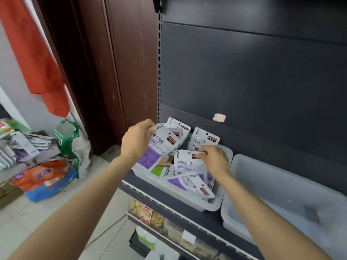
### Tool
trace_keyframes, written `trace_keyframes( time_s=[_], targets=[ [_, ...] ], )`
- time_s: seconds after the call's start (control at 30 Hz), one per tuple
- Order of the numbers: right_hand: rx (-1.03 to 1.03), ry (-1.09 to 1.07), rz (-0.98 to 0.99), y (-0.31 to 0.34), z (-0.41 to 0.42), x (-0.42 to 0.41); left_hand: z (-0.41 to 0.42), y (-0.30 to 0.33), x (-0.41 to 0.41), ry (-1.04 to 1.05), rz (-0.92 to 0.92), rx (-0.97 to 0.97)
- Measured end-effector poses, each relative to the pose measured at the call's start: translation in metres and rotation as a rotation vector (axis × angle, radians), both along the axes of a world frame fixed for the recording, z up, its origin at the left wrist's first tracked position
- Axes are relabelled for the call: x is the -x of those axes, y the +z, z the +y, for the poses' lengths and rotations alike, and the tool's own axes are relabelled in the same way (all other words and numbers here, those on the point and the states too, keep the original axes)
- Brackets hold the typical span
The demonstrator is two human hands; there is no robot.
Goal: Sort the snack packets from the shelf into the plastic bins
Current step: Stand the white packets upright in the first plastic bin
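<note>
Two translucent plastic bins stand side by side on a dark shelf [142,186]. The left bin [214,204] holds several white-and-purple snack packets, some standing at the back [203,139], one lying flat at the front [189,184]. My left hand [138,140] grips the top of a purple packet [156,151] raised over the bin's left side. My right hand [215,158] pinches the top corner of another upright purple packet [186,163] in the middle of that bin. The right bin [281,186] shows nothing inside.
A dark back panel [253,72] rises behind the bins, with a small label [219,117]. Lower shelves hold boxed snacks [146,212]. At left on the floor lie bags [47,179] and a green sack [72,145]; a brown door [105,72] stands behind.
</note>
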State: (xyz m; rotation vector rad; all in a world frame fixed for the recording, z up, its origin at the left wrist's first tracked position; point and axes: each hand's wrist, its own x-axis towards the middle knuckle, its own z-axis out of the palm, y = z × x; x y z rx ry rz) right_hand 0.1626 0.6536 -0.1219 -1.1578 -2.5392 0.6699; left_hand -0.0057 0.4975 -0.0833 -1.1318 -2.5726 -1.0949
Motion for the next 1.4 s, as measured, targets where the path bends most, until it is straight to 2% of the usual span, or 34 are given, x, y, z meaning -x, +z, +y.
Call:
trace_keyframes(
  time_s=[0.13, 0.23, 0.37, 0.47, 0.57, 0.63, 0.73, 0.9, 1.0, 1.1, 1.23, 1.33, 1.4],
  targets=[
    [0.057, 0.006, -0.120, -0.001, 0.004, 0.008, 0.007, -0.002, 0.024, -0.108, -0.039, -0.076],
    [0.151, -0.054, -0.084, 0.000, 0.003, 0.010, 0.015, -0.001, 0.037, -0.187, -0.064, -0.122],
    [0.076, -0.126, -0.044, 0.001, -0.011, 0.009, 0.025, -0.008, 0.052, -0.367, -0.185, -0.194],
    [0.054, -0.147, 0.110, 0.007, -0.026, 0.018, 0.025, -0.024, 0.063, -0.497, -0.264, -0.097],
    [0.162, -0.102, 0.187, 0.012, -0.043, 0.041, 0.018, -0.041, 0.077, -0.541, -0.284, 0.015],
    [0.163, -0.059, 0.148, 0.012, -0.054, 0.059, 0.010, -0.048, 0.087, -0.591, -0.278, 0.067],
    [0.026, -0.093, 0.021, 0.008, -0.066, 0.080, -0.001, -0.050, 0.104, -0.625, -0.270, 0.114],
    [-0.050, -0.203, 0.084, -0.003, -0.083, 0.087, -0.012, -0.044, 0.127, -0.660, -0.361, 0.185],
    [-0.033, -0.222, 0.141, -0.005, -0.091, 0.087, -0.016, -0.040, 0.132, -0.680, -0.324, 0.153],
    [0.058, -0.141, 0.069, -0.010, -0.095, 0.092, -0.012, -0.041, 0.128, -0.661, -0.266, 0.129],
    [0.125, -0.158, 0.082, -0.005, -0.096, 0.083, -0.008, -0.041, 0.121, -0.684, -0.182, 0.284],
    [-0.055, -0.241, 0.022, 0.005, -0.093, 0.054, -0.009, -0.039, 0.106, -0.746, 0.046, 0.400],
    [-0.073, -0.312, 0.042, 0.007, -0.090, 0.031, -0.006, -0.038, 0.089, -0.773, 0.210, 0.416]
  ],
)
